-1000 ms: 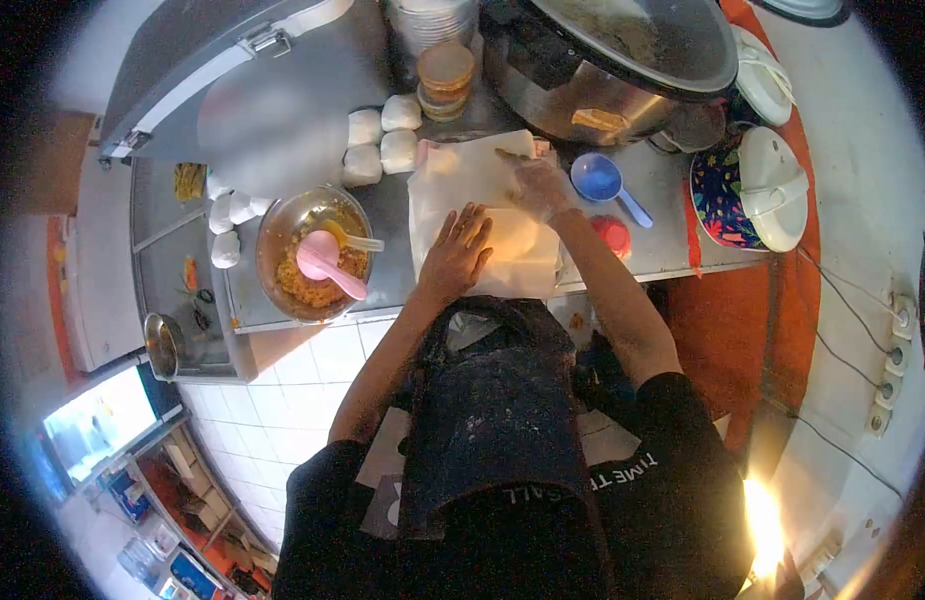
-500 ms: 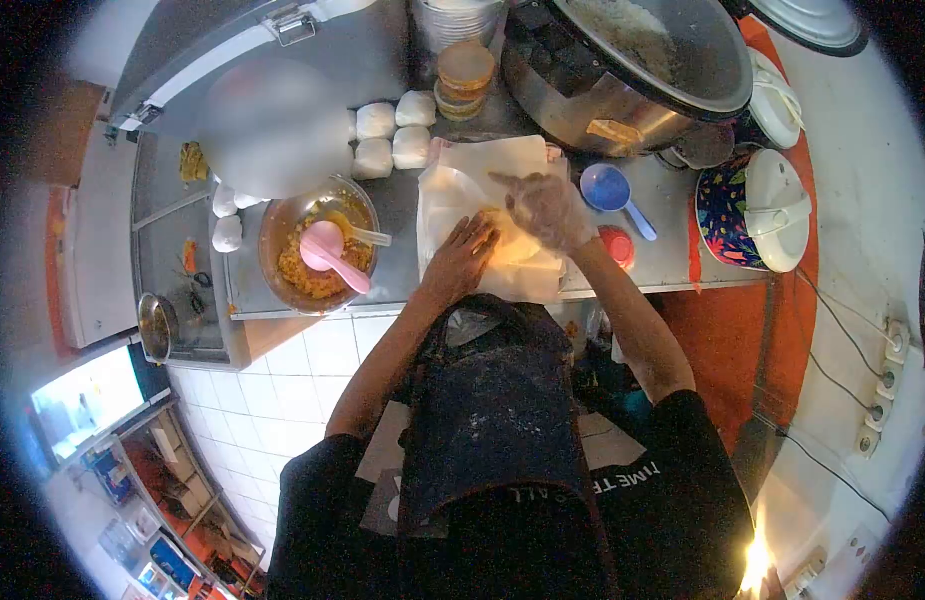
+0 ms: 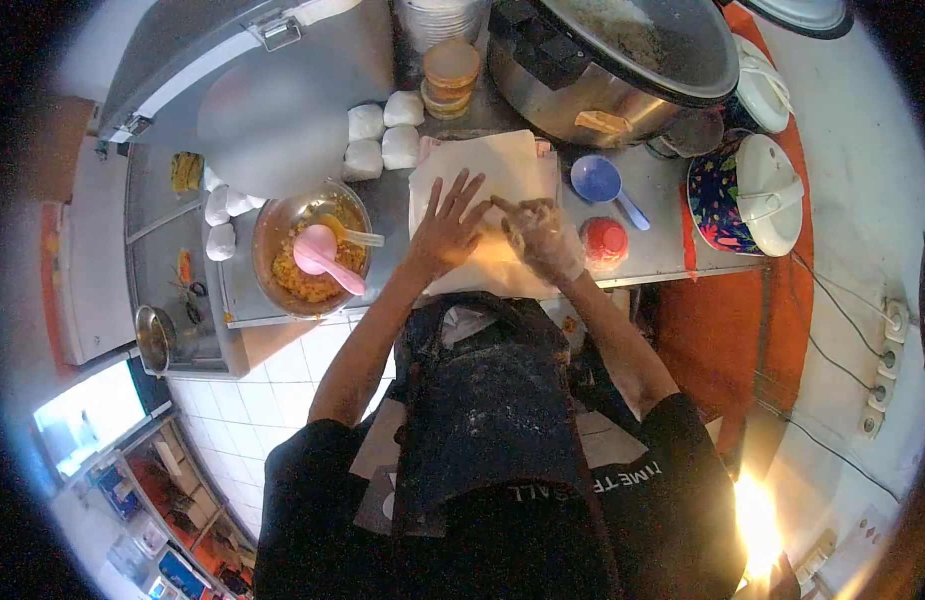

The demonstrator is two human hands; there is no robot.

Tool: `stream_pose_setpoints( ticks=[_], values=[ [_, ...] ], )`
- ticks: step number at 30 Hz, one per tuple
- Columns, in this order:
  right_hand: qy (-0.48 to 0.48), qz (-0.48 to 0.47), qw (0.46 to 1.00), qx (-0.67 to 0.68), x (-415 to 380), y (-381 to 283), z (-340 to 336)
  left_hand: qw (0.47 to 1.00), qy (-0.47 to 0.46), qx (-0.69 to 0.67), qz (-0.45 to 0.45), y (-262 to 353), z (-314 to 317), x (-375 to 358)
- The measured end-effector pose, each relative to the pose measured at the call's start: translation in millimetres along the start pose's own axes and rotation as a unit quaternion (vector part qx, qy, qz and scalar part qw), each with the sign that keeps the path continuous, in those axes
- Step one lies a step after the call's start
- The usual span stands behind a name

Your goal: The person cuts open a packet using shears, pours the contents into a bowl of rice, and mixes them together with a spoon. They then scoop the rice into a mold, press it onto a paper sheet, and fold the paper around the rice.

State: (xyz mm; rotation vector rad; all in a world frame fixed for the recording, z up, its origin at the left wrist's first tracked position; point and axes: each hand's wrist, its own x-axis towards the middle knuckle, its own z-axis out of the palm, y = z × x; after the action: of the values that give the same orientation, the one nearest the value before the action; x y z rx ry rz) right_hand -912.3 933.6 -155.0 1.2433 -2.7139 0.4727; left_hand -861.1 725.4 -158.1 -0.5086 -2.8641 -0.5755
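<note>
My left hand (image 3: pixel 445 228) lies with fingers spread on a stack of white paper sheets (image 3: pixel 487 158), at its left side. On the right side of the stack is my right hand (image 3: pixel 542 240), in a thin clear plastic glove. Its fingers are curled in, with the index finger pointing toward my left hand; what they hold, if anything, is hidden. The lower part of the paper between my hands looks yellowish. To the left stands a metal bowl (image 3: pixel 263 262) of orange-yellow crumbly filling, with a pink ladle (image 3: pixel 318 247) and a pale-handled utensil (image 3: pixel 363 238) in it.
A blue scoop (image 3: pixel 596 179) and a red cup (image 3: pixel 604 243) are right of the paper. Behind stand white wrapped packets (image 3: pixel 402 146), stacked round discs (image 3: pixel 450 65) and a large rice cooker (image 3: pixel 612 105). A patterned lidded pot (image 3: pixel 717 205) is at far right.
My left hand has moved up the paper and its fingers have spread. My right hand has shifted slightly down and curled its fingers more. The whole view has shifted a little.
</note>
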Motion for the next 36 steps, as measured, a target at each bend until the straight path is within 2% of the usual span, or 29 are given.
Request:
stream_pose_setpoints(
  ticks=[2, 4, 6, 8, 9, 11, 15, 17, 21, 22, 24, 30, 32, 36],
  values=[
    [0.010, 0.049, 0.999, -0.001, -2, -7, -8, 1.000, -0.026, 0.012, -0.006, -11, -3, 6],
    [0.033, 0.043, 0.999, 0.008, -5, -6, 4, 0.997, -0.042, 0.035, -0.048, -23, -3, 9],
    [0.054, 0.038, 0.998, 0.016, -10, -6, 9, 0.999, -0.026, 0.032, -0.034, -36, -7, 6],
    [0.067, 0.049, 0.996, 0.040, -13, -5, 11, 0.986, -0.140, 0.091, -0.005, -46, -11, 3],
    [0.068, 0.050, 0.996, 0.041, -13, -5, 11, 0.986, -0.141, 0.091, -0.004, -48, -14, 0],
    [0.083, 0.026, 0.995, 0.042, -13, -6, 12, 0.995, -0.068, 0.071, 0.027, -47, -17, -10],
    [0.064, 0.051, 0.996, 0.029, -21, -2, 30, 0.993, -0.092, 0.071, -0.022, -18, -38, -14],
    [0.084, 0.045, 0.994, 0.048, -21, -3, 34, 0.996, -0.050, 0.012, 0.070, -6, -27, -13],
    [0.076, 0.048, 0.995, 0.050, -17, -5, 31, 0.987, -0.067, 0.093, 0.111, -7, 10, -10],
    [0.067, 0.056, 0.995, 0.045, -20, -6, 25, 0.987, -0.066, 0.091, 0.112, -9, 17, -10],
    [0.058, 0.063, 0.996, 0.040, -21, -7, 20, 0.984, -0.142, 0.066, 0.080, -12, 23, -12],
    [0.056, 0.042, 0.997, 0.046, -30, -3, 29, 0.989, -0.115, 0.068, 0.063, -10, 33, -20],
    [0.010, 0.002, 0.999, 0.037, -33, -2, 26, 0.989, -0.108, 0.067, 0.069, -9, 34, -22],
    [-0.016, -0.013, 1.000, 0.023, -33, -4, 14, 0.992, -0.092, 0.041, 0.081, -13, 47, -29]
  ],
)
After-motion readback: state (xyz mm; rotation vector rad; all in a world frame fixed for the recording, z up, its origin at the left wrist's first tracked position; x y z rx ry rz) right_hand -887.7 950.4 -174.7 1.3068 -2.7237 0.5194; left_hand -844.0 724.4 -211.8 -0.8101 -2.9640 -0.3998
